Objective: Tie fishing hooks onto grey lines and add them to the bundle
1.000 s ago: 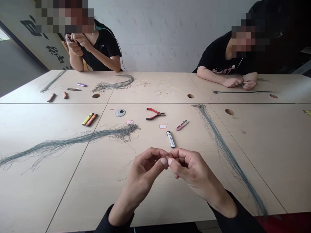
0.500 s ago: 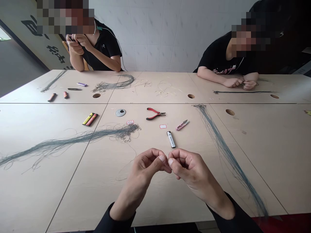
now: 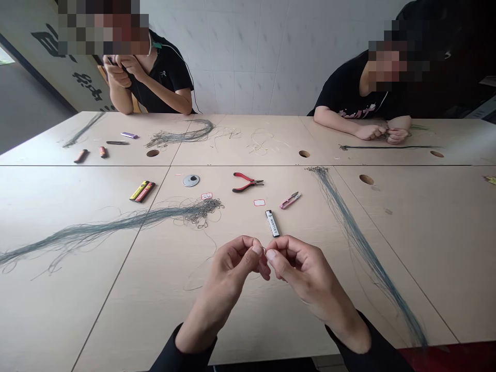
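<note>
Two hands work close together over the near table, fingertips almost meeting. Left hand [image 3: 228, 268]: thumb and forefinger pinched narrow on a fine wire loop [image 3: 265, 251], tiny and hard to resolve, so material unconfirmed. Right hand [image 3: 310, 274]: fingers curled, thumb tip just beside the loop; can't tell whether it has a grip. Current step: fine fingertip work on that loop, held in the air between both hands.

Nearest item is a black-and-silver lighter [image 3: 273, 223], just ahead of the fingertips. Beyond it lie pink thread snips [image 3: 290, 200] and red-handled pliers [image 3: 247, 182], neither touched. Grey-green line bundles lie on both sides: left bundle [image 3: 116, 225], right bundle [image 3: 368, 258], both well clear of the hands.

Two co-workers sit across the table. One has hands raised near the chest [image 3: 118, 70]; the other has hands together at the table edge [image 3: 382, 133], beside a dark strand of line [image 3: 387, 147].
</note>
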Action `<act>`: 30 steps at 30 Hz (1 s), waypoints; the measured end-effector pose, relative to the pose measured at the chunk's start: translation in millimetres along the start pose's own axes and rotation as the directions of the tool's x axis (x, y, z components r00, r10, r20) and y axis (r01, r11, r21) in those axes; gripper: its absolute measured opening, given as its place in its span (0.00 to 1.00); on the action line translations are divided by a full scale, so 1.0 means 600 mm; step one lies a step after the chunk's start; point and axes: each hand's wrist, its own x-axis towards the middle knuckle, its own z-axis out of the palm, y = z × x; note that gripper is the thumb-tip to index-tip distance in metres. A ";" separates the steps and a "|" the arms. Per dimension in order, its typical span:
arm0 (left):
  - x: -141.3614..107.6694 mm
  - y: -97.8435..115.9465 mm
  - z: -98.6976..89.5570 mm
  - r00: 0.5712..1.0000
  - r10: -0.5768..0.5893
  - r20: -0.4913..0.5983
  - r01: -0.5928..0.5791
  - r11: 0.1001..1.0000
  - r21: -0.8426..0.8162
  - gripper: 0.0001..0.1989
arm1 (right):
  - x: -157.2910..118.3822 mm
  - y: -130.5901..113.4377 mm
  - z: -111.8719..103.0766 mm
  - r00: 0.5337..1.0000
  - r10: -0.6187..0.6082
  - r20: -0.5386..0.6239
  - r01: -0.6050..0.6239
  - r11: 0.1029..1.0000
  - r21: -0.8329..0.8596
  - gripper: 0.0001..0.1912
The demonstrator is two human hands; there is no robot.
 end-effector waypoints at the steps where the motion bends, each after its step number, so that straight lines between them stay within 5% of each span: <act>1: 0.000 0.000 0.000 1.000 -0.001 0.003 0.001 1.000 -0.009 0.14 | 0.001 0.000 0.001 1.000 -0.002 0.004 0.002 1.000 0.005 0.17; 26: 0.010 -0.012 -0.018 0.999 -0.036 -0.027 0.036 0.999 0.002 0.13 | 0.012 0.029 0.007 0.999 -0.039 0.011 0.040 0.996 -0.083 0.17; 30: 0.013 -0.009 -0.021 0.997 0.000 -0.072 0.002 1.000 0.031 0.14 | 0.028 0.048 -0.006 0.993 -0.048 -0.107 0.032 0.988 -0.150 0.19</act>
